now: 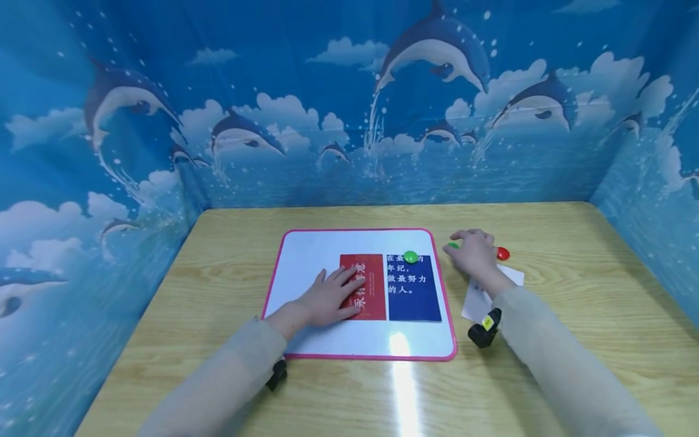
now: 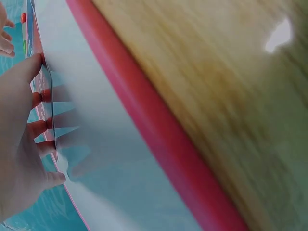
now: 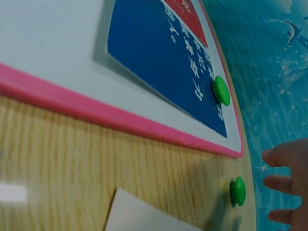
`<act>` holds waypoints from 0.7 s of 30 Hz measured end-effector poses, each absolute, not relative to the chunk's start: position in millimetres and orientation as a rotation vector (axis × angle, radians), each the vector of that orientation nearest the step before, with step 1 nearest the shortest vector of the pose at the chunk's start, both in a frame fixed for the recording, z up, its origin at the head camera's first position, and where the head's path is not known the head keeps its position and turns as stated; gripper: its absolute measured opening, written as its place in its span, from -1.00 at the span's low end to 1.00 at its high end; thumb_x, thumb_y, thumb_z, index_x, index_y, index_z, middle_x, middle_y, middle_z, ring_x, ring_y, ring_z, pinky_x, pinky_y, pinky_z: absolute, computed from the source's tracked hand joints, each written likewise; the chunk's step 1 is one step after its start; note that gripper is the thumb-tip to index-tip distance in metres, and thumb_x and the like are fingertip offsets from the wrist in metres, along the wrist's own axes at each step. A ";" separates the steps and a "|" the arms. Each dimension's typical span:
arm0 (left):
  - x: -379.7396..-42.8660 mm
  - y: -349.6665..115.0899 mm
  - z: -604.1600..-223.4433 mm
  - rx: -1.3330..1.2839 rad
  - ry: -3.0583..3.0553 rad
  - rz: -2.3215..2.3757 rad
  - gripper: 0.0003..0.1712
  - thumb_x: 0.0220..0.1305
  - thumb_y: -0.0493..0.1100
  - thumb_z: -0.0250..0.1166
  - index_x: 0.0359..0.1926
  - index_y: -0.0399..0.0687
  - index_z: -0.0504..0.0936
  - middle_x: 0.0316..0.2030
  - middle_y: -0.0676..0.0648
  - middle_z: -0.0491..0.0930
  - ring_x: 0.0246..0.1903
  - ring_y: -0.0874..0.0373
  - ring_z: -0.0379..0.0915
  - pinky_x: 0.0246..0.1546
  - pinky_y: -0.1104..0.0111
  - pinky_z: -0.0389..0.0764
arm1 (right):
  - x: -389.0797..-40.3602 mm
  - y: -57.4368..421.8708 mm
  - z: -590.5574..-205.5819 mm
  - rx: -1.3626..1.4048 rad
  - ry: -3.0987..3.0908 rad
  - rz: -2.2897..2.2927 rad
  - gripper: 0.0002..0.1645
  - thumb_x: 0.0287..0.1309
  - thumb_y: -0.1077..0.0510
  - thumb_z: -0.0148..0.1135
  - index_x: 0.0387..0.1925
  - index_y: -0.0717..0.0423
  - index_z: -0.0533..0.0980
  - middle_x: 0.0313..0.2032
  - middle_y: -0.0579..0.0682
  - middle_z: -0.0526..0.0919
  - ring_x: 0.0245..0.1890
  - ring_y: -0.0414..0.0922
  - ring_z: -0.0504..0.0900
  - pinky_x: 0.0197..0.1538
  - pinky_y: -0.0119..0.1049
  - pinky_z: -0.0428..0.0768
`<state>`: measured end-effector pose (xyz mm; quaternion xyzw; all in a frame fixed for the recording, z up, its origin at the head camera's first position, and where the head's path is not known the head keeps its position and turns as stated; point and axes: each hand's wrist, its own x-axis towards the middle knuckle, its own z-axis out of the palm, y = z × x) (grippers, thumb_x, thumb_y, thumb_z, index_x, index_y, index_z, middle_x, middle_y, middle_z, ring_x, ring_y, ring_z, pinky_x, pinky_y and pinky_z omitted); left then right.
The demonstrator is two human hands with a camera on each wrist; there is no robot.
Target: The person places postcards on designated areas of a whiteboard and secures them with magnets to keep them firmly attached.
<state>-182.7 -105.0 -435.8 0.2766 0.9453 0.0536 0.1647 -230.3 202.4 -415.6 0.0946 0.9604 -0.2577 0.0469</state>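
Note:
My left hand (image 1: 330, 297) lies with spread fingers on a red card (image 1: 374, 288) printed with white characters, on the pink-edged whiteboard (image 1: 327, 340). A dark blue card (image 1: 415, 303) lies beside the red one, a round green magnet (image 1: 411, 257) on its top edge. Off the board's right side, my right hand (image 1: 474, 254) hovers by a second green magnet (image 3: 238, 191) on the table. In the right wrist view its fingers (image 3: 279, 184) are apart from that magnet and hold nothing.
A red magnet (image 1: 503, 254) sits just right of my right hand. Below it, a white card (image 1: 513, 275) lies partly under my right forearm. Dolphin-printed blue cloth (image 1: 349, 158) stands behind the wooden table (image 1: 235, 243) and along its sides.

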 end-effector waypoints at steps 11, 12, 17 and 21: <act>-179.7 -108.9 -430.0 0.926 2.739 0.174 -0.24 0.24 0.28 0.10 0.40 0.20 0.17 0.43 -0.04 0.06 0.43 -0.05 -0.08 0.38 -0.10 -0.03 | -230.8 208.3 -415.9 0.278 2.966 -0.723 -0.43 0.19 -0.04 0.10 0.11 0.25 0.41 0.28 0.45 0.11 0.28 0.40 -0.02 0.20 0.30 0.06; -179.2 -109.1 -430.0 0.949 2.741 0.167 -0.25 0.23 0.26 0.12 0.39 0.21 0.20 0.42 -0.04 0.08 0.42 -0.05 -0.05 0.38 -0.10 -0.01 | -231.0 208.3 -415.9 0.279 2.966 -0.722 -0.43 0.19 -0.04 0.10 0.12 0.25 0.42 0.28 0.45 0.11 0.28 0.40 -0.02 0.20 0.30 0.06; -174.9 -109.2 -431.3 1.031 2.713 0.102 -0.27 0.17 0.23 0.21 0.35 0.31 0.25 0.39 0.00 0.14 0.40 -0.02 -0.02 0.36 -0.10 0.05 | -231.9 209.0 -416.8 0.261 2.978 -0.706 -0.43 0.19 -0.03 0.10 0.12 0.26 0.41 0.28 0.46 0.11 0.28 0.40 -0.02 0.21 0.30 0.05; -172.9 -108.0 -432.5 1.016 2.700 0.094 -0.26 0.16 0.22 0.22 0.36 0.38 0.23 0.39 0.03 0.15 0.40 0.03 -0.01 0.37 -0.09 0.05 | -232.5 211.4 -418.3 0.230 3.000 -0.674 -0.41 0.19 -0.03 0.11 0.13 0.28 0.40 0.28 0.47 0.10 0.27 0.41 -0.01 0.21 0.31 0.05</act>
